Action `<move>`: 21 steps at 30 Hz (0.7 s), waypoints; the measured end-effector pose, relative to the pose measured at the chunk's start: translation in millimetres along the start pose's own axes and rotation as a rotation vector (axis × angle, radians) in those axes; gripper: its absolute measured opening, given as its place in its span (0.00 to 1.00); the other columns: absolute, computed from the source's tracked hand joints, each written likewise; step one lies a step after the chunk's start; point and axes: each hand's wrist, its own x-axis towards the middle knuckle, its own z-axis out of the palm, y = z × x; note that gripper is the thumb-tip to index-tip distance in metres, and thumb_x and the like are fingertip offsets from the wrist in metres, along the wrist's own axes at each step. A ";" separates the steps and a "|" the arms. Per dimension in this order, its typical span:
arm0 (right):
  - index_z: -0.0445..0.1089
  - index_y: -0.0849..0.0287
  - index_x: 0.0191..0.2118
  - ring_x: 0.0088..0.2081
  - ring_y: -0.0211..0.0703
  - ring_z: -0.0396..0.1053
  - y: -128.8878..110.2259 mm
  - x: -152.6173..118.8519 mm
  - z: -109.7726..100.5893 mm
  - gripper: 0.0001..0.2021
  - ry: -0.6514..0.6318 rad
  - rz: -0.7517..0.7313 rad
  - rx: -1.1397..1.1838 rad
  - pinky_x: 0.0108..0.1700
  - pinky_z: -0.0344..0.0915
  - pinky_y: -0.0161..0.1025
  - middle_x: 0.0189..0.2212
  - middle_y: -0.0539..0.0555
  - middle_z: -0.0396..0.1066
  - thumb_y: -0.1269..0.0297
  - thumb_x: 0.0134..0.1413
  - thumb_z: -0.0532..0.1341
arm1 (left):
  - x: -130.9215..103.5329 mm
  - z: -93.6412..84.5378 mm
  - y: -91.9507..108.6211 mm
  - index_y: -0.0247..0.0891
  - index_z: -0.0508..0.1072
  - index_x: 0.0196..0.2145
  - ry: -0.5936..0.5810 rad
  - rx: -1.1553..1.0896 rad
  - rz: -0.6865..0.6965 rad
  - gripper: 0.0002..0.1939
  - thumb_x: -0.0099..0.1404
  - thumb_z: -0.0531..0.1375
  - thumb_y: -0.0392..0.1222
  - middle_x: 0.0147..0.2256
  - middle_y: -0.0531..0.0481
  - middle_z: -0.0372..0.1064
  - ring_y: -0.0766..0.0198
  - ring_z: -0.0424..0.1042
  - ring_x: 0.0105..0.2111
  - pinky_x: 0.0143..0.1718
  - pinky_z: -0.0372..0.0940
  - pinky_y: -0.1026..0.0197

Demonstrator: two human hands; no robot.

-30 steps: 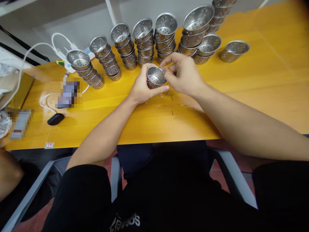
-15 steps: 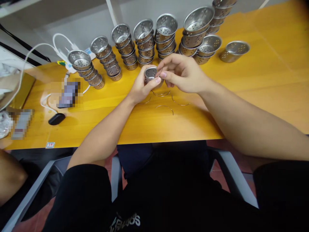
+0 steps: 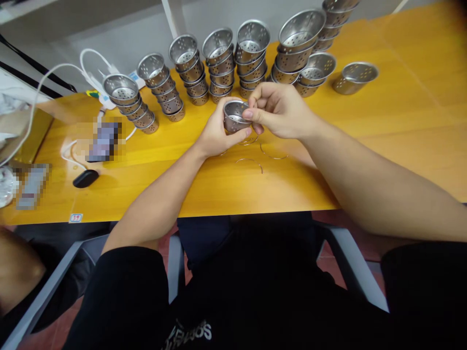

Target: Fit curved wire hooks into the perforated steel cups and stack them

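Above the table's middle, my left hand (image 3: 214, 132) is wrapped round a small perforated metal cup (image 3: 234, 126), its thumb along the near side and the cup's mouth tipped towards me. My right hand (image 3: 279, 113) is closed in a pinch at the cup's right rim; whatever sits between thumb and forefinger is too small to make out. Below the hands, several thin curved wires lie on the table, among them one bent wire (image 3: 274, 157) on the right and another wire (image 3: 249, 160) nearer me. My left hand partly covers others.
Stacks of perforated metal cups (image 3: 220, 63) line the back of the yellow table (image 3: 175, 180). A single cup (image 3: 355, 80) stands at the right. On the left are a blurred-out device (image 3: 104, 142), a black oval object (image 3: 86, 179) and a white cable (image 3: 36, 107). Another person's limb (image 3: 18, 267) shows lower left.
The cup in my left hand has shifted slightly right and more of its side shows. My left thumb has moved down from the rim. My right hand stays pinched beside it.
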 end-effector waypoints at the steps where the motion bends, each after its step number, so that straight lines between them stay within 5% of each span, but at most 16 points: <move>1: 0.77 0.47 0.43 0.26 0.45 0.70 -0.4 0.2 -0.2 0.40 0.000 0.008 0.007 0.25 0.67 0.44 0.26 0.48 0.76 0.19 0.55 0.91 | 0.0 -0.3 -0.7 0.48 0.57 0.84 -0.005 0.002 0.003 0.51 0.83 0.65 0.83 0.70 0.41 0.73 0.43 0.81 0.74 0.85 0.72 0.31; 8: 0.77 0.48 0.43 0.27 0.45 0.72 -2.3 -0.4 1.5 0.40 0.015 0.069 0.064 0.26 0.68 0.45 0.26 0.49 0.77 0.26 0.49 0.96 | -2.3 -5.3 -0.3 0.48 0.56 0.86 -0.031 0.034 -0.034 0.50 0.85 0.68 0.77 0.72 0.39 0.71 0.39 0.77 0.78 0.89 0.66 0.28; 15: 0.80 0.45 0.45 0.31 0.49 0.72 -2.2 -2.2 5.1 0.39 0.071 0.027 -0.035 0.28 0.71 0.48 0.31 0.50 0.79 0.22 0.49 0.94 | -2.2 -5.1 3.2 0.47 0.59 0.85 -0.021 0.058 -0.052 0.47 0.85 0.69 0.75 0.71 0.40 0.73 0.39 0.80 0.76 0.88 0.70 0.27; 21: 0.85 0.40 0.52 0.37 0.54 0.73 0.2 -3.7 2.8 0.25 0.262 -0.189 -0.348 0.39 0.76 0.58 0.47 0.55 0.85 0.26 0.72 0.83 | -0.2 -6.2 -6.5 0.48 0.61 0.83 0.066 0.053 -0.073 0.52 0.81 0.70 0.84 0.72 0.39 0.74 0.42 0.83 0.74 0.86 0.74 0.31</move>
